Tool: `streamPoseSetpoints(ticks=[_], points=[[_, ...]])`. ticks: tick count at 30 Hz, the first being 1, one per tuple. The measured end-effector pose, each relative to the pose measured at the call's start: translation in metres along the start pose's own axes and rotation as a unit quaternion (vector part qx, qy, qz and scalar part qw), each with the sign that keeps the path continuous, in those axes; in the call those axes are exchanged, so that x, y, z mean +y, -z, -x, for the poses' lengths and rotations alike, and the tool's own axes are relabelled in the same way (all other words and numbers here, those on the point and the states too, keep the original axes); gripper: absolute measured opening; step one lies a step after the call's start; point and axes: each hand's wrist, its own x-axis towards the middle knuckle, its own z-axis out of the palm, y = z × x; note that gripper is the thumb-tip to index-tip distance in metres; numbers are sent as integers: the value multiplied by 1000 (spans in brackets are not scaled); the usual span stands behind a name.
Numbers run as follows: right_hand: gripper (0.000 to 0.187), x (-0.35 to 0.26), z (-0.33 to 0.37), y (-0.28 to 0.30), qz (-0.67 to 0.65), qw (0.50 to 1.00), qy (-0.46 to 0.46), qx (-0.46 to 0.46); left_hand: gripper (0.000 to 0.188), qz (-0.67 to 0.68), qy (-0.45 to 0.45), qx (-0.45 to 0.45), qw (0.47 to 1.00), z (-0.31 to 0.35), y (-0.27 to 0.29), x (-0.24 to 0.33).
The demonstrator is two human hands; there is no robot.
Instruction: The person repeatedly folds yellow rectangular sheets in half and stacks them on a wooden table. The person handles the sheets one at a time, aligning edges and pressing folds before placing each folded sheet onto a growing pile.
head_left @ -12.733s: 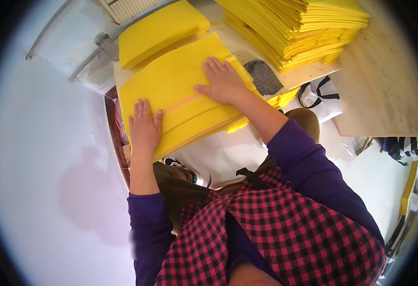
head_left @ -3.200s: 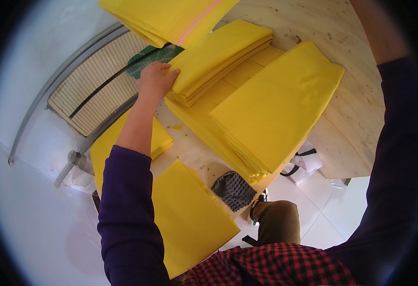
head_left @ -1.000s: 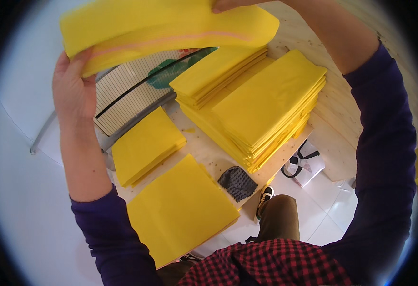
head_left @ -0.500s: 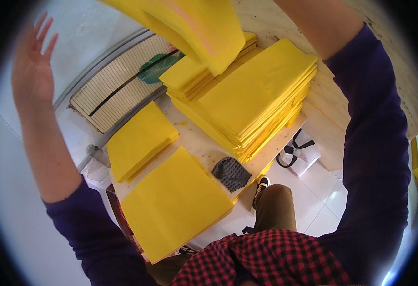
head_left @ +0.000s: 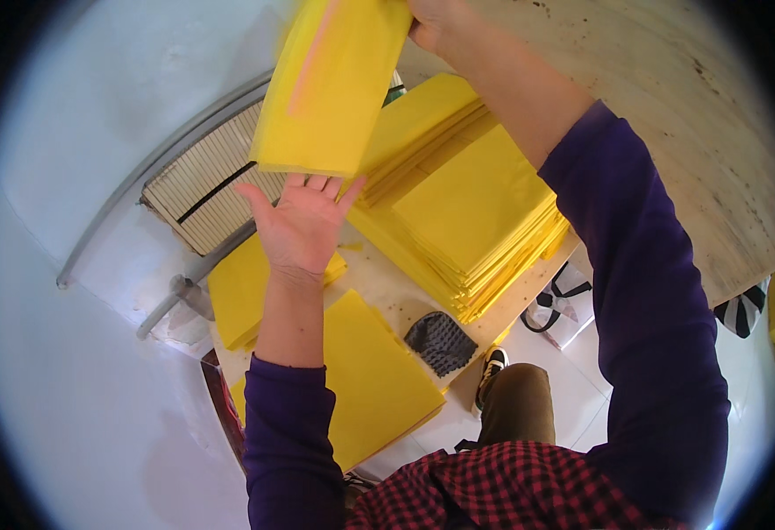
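Two hands are up in front of me, and between them hangs one bundle of yellow sheets (head_left: 330,84). My right hand (head_left: 431,22) is at the very top of the view with its fingers clamped on the bundle's upper right corner, so the bundle hangs lifted off the table, tilted, with a faint pink stripe running down its face. My left hand (head_left: 301,225) sits just under the bundle's lower edge, palm open and facing me, fingers spread apart and pointing up; the fingertips reach the edge, though I cannot tell whether they press against it.

Behind the bundle a big stack of yellow sheets (head_left: 471,221) lies fanned on the pale wooden table (head_left: 670,132). Below my left wrist a smaller yellow pile (head_left: 237,291) rests near the table's edge, and a flat yellow stack (head_left: 374,380) lies closer to my body, partly under my purple sleeve. Beside that stack sits a dark dotted glove (head_left: 440,343). To the left, a white ribbed panel (head_left: 206,190) with a dark slot leans by a grey metal bar (head_left: 122,216)
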Motion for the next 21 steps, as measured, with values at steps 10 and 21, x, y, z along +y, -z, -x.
streamPoseSetpoints(ticks=[10, 21], points=[[37, 56, 9, 46, 172, 980, -16, 99, 41, -167, -115, 229, 952, -29, 13, -17], [30, 17, -19, 108, 215, 970, 99, 61, 33, -301, -152, 209, 918, -73, 25, 26]])
